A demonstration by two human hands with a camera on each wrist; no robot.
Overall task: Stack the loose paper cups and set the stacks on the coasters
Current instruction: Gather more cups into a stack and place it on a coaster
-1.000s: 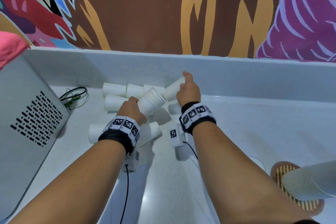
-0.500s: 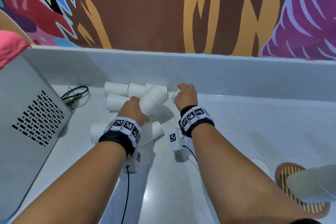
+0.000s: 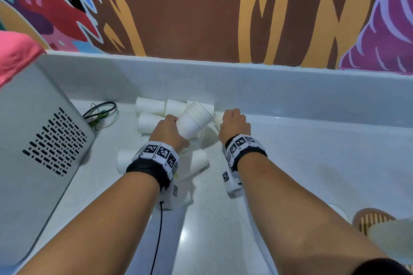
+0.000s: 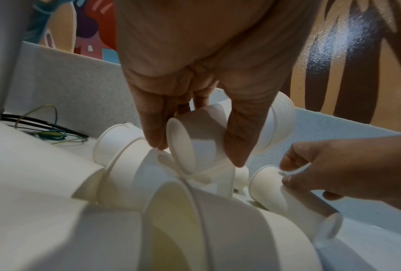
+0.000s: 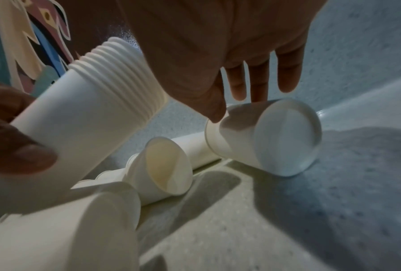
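My left hand [image 3: 169,131] grips the base of a stack of white paper cups [image 3: 194,118], held tilted with its mouth up and to the right. In the left wrist view my left hand [image 4: 197,152] has thumb and fingers round the stack's bottom [image 4: 195,139]. My right hand [image 3: 232,123] is down on the counter by the back wall. There my right hand [image 5: 235,106] pinches a loose cup [image 5: 264,139] lying on its side, thumb at the rim. Several loose cups [image 3: 149,106] lie around both hands. A wooden coaster [image 3: 371,221] at bottom right bears another cup stack [image 3: 393,239].
A grey appliance [image 3: 44,140] with vent slots fills the left side, with a pink cloth [image 3: 15,51] on top. Coiled wires [image 3: 100,114] lie behind it. The white backsplash [image 3: 290,89] closes off the counter just behind the cups.
My right hand held a cup up at the stack's mouth; it has since dropped to the counter and taken hold of another lying cup. The left hand keeps the stack, barely moved.
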